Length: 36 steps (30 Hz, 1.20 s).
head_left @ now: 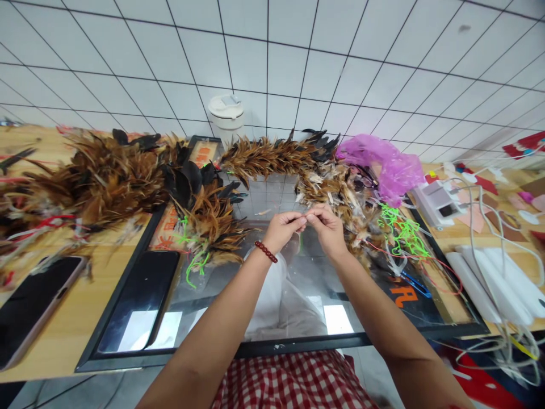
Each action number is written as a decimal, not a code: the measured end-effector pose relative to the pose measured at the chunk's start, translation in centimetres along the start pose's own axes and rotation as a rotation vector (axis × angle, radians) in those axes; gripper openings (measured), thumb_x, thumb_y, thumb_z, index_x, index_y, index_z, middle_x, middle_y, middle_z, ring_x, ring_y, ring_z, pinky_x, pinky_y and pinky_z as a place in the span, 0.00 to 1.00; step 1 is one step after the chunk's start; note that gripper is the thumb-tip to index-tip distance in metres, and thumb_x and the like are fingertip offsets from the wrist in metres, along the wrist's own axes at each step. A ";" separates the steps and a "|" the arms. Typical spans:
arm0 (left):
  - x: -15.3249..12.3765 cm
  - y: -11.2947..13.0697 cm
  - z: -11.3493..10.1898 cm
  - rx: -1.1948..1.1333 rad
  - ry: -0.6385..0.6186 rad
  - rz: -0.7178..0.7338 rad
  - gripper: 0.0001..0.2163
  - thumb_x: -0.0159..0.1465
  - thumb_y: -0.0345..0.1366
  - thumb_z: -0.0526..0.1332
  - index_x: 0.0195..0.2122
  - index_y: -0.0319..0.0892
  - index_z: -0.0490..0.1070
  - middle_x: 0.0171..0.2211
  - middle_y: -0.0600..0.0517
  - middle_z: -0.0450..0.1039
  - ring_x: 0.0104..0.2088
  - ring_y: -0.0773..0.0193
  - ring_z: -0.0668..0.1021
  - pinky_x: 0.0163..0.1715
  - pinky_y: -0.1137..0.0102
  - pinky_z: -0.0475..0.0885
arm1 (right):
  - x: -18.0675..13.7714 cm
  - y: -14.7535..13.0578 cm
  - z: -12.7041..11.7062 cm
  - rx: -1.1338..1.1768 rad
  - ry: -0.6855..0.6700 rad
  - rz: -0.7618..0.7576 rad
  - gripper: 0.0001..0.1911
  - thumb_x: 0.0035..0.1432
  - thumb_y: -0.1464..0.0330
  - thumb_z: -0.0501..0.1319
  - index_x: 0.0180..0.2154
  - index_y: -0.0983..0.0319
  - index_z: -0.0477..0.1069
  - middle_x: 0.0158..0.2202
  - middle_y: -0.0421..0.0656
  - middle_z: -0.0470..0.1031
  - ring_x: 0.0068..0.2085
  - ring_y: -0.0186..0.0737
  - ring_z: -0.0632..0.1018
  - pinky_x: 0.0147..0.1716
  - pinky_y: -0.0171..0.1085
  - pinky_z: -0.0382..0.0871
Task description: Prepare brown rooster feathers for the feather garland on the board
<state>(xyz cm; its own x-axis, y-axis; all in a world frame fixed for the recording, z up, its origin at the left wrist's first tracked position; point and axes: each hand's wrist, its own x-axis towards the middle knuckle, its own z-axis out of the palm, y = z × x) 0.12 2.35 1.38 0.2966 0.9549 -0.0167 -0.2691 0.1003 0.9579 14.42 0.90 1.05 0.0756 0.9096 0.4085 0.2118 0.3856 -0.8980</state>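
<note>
My left hand (pixel 283 228), with a dark red bead bracelet (pixel 266 251) at its wrist, meets my right hand (pixel 328 232) fingertip to fingertip above the glossy black-framed panel (pixel 264 284). Thumbs and forefingers on both are pinched closed; whatever they grip is too small to make out. To the left lies a bunch of brown and black feathers (pixel 213 213) with bright green string (pixel 196 267) at its end. Paler brown and white feathers (pixel 347 199) lie just right of my right hand, beside a tangle of green string (pixel 402 230).
Behind is a row of feathers (pixel 272 156), a white lidded cup (pixel 227 116) and a purple plastic bag (pixel 383 162). More feathers (pixel 102 176) and two phones (pixel 145 295) lie left. Blue thread snips (pixel 415 282), white power blocks (pixel 498 281) and cables are right.
</note>
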 end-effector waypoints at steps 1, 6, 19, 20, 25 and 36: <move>0.1 -0.2 -0.1 -0.013 0.040 0.011 0.11 0.50 0.42 0.68 0.23 0.38 0.76 0.19 0.53 0.71 0.23 0.71 0.70 0.29 0.73 0.67 | 0.4 -0.2 -0.2 -0.040 -0.004 -0.005 0.06 0.57 0.64 0.62 0.34 0.57 0.76 0.34 0.41 0.70 0.40 0.38 0.72 0.42 0.39 0.66; 0.3 -1.1 0.0 0.020 0.225 0.078 0.07 0.52 0.38 0.66 0.26 0.38 0.77 0.20 0.54 0.71 0.23 0.70 0.70 0.29 0.72 0.66 | 4.4 -1.4 -0.5 -0.717 -0.226 -0.084 0.11 0.60 0.70 0.57 0.42 0.58 0.76 0.38 0.45 0.72 0.40 0.41 0.72 0.39 0.39 0.63; -0.6 -0.1 0.1 0.083 -0.277 -0.021 0.12 0.50 0.43 0.68 0.23 0.38 0.78 0.18 0.51 0.72 0.22 0.69 0.71 0.26 0.73 0.67 | 7.8 -1.8 -0.5 -0.914 -0.664 -0.184 0.12 0.56 0.70 0.61 0.41 0.59 0.78 0.41 0.46 0.74 0.43 0.41 0.74 0.41 0.36 0.63; -0.7 -0.1 0.0 0.107 -0.424 -0.063 0.13 0.50 0.44 0.68 0.24 0.37 0.78 0.19 0.50 0.72 0.22 0.68 0.72 0.26 0.73 0.67 | 7.9 -2.1 -0.2 -0.890 -0.714 -0.182 0.13 0.54 0.70 0.63 0.43 0.59 0.78 0.41 0.46 0.74 0.43 0.41 0.74 0.41 0.36 0.63; -0.9 0.2 -0.2 0.191 -0.661 -0.127 0.13 0.50 0.45 0.69 0.25 0.39 0.79 0.21 0.48 0.75 0.22 0.67 0.74 0.26 0.72 0.69 | 8.3 -3.0 4.5 -0.895 -0.799 -0.241 0.14 0.57 0.70 0.61 0.46 0.58 0.77 0.41 0.46 0.75 0.42 0.42 0.73 0.43 0.38 0.62; -0.9 0.3 -0.4 0.066 -0.619 -0.174 0.13 0.47 0.45 0.71 0.24 0.38 0.79 0.22 0.48 0.76 0.22 0.67 0.74 0.28 0.71 0.70 | 7.5 -2.1 4.7 -0.874 -0.636 -0.207 0.07 0.58 0.74 0.57 0.32 0.65 0.73 0.37 0.49 0.72 0.41 0.43 0.69 0.44 0.42 0.60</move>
<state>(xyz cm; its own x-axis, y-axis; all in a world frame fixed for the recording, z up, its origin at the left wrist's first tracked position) -0.60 1.68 1.54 0.8098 0.5861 -0.0241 -0.1181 0.2031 0.9720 9.99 7.61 5.23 -0.5035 0.8501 0.1540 0.7981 0.5259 -0.2941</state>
